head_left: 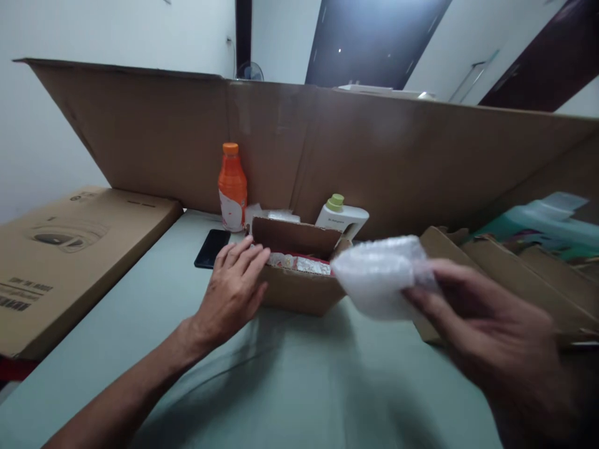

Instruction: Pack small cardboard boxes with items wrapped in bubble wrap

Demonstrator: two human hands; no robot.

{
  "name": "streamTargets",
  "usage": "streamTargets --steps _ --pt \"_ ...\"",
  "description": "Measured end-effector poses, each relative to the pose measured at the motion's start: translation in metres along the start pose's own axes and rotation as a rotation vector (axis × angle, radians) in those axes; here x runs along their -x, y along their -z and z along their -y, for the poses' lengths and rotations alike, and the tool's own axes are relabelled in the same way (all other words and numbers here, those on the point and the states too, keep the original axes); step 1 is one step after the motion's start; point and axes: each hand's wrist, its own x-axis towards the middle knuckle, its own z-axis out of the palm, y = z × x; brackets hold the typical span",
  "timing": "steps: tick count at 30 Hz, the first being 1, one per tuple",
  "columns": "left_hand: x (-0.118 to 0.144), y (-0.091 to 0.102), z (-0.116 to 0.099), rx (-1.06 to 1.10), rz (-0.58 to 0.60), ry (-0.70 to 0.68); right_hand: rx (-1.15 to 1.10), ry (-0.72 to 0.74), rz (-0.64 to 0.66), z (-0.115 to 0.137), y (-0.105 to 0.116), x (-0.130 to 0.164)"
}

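A pale green table [290,380] fills the foreground of a white-walled room with dark doorways behind. A broad sheet of brown cardboard [374,149] stands across the table's far side like a screen, and a flat printed carton [60,255] lies at the left edge. At centre sits a small open cardboard box [299,287], red and white contents showing inside. Behind it stand an orange bottle [233,186] and a white bottle with a green cap [344,216]; a black phone [212,247] lies flat near the orange one. The left hand [231,293] rests flat against the box's left end, fingers extended and close together. The right hand [486,337], blurred, pinches a wad of white bubble wrap [381,274] just right of the box, above the table.
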Motion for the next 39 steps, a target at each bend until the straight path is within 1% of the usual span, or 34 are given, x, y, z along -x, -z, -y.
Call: streamTargets --steps 1,2,3,4,6,8,9,10,11,12,14,15,17,18,19,20,22,23,24,25,26,27,28,30,32,34,36,37,39 --pt "-0.002 -0.004 0.004 0.004 0.010 -0.011 0.021 0.012 -0.016 -0.002 -0.005 -0.020" --pt "-0.002 -0.009 0.007 0.025 0.015 -0.027 0.018 0.041 0.019 -0.005 -0.013 -0.038" --pt "0.001 -0.013 0.008 0.051 0.013 -0.043 0.000 0.082 0.105 -0.008 -0.025 -0.055" --pt "0.005 -0.016 0.008 0.072 0.006 -0.052 -0.022 0.117 0.225 -0.011 -0.039 -0.069" --pt "0.011 -0.019 0.006 0.089 -0.018 -0.048 -0.043 0.146 0.550 -0.016 -0.071 -0.089" --pt "0.012 -0.019 0.004 0.100 -0.028 -0.037 0.020 0.138 0.883 -0.016 -0.102 -0.097" --pt "0.010 -0.018 0.004 0.108 -0.026 -0.033 0.082 0.134 1.013 -0.013 -0.115 -0.097" --pt "0.006 -0.017 0.004 0.114 -0.026 -0.030 0.153 0.139 1.107 -0.010 -0.126 -0.096" --pt "0.002 -0.017 0.004 0.118 -0.026 -0.028 0.226 0.151 1.159 -0.006 -0.135 -0.094" --pt "-0.002 -0.017 0.004 0.119 -0.026 -0.025 0.290 0.168 1.177 -0.001 -0.141 -0.092" --pt "-0.008 -0.018 0.005 0.109 -0.032 -0.017 0.375 0.208 1.179 0.005 -0.147 -0.089" --pt "-0.010 -0.018 0.005 0.100 -0.029 -0.013 0.398 0.230 1.164 0.007 -0.147 -0.089" --pt "-0.010 -0.019 0.005 0.072 -0.041 -0.005 0.406 0.278 1.076 0.006 -0.135 -0.091" --pt "-0.007 -0.018 0.005 0.056 -0.063 0.001 0.386 0.294 0.988 0.005 -0.125 -0.092" --pt "-0.002 -0.017 0.006 0.047 -0.095 0.014 0.356 0.293 0.870 0.002 -0.110 -0.092" --pt "0.005 -0.015 0.007 0.049 -0.136 0.038 0.320 0.275 0.725 -0.001 -0.093 -0.090" --pt "0.024 -0.013 0.013 0.084 -0.208 0.135 0.257 0.165 0.428 -0.010 -0.056 -0.076" --pt "0.036 -0.012 0.017 0.116 -0.214 0.207 0.244 0.083 0.287 -0.016 -0.038 -0.064" --pt "0.047 -0.013 0.022 0.156 -0.198 0.287 0.238 -0.023 0.208 -0.024 -0.024 -0.049" --pt "0.058 -0.015 0.027 0.202 -0.159 0.373 0.228 -0.138 0.135 -0.032 -0.014 -0.032" --pt "0.066 -0.019 0.031 0.258 -0.105 0.453 0.199 -0.236 0.097 -0.041 -0.011 -0.014" --pt "0.072 -0.024 0.035 0.327 -0.044 0.521 0.156 -0.314 0.111 -0.051 -0.013 0.003" --pt "0.075 -0.031 0.037 0.405 0.010 0.578 0.105 -0.361 0.153 -0.060 -0.021 0.018" --pt "0.070 -0.047 0.040 0.573 0.070 0.668 0.009 -0.415 0.252 -0.076 -0.050 0.040" --pt "0.054 -0.062 0.040 0.745 0.073 0.741 -0.055 -0.465 0.309 -0.084 -0.083 0.050" --pt "0.038 -0.074 0.037 0.913 0.048 0.758 -0.096 -0.518 0.310 -0.087 -0.109 0.053" --pt "0.031 -0.077 0.029 1.005 -0.010 0.744 -0.120 -0.540 0.277 -0.087 -0.122 0.056" --pt "0.034 -0.075 0.022 1.008 -0.036 0.741 -0.122 -0.537 0.258 -0.086 -0.123 0.059" --pt "0.054 -0.066 0.002 0.951 -0.057 0.764 -0.116 -0.512 0.244 -0.080 -0.119 0.070"
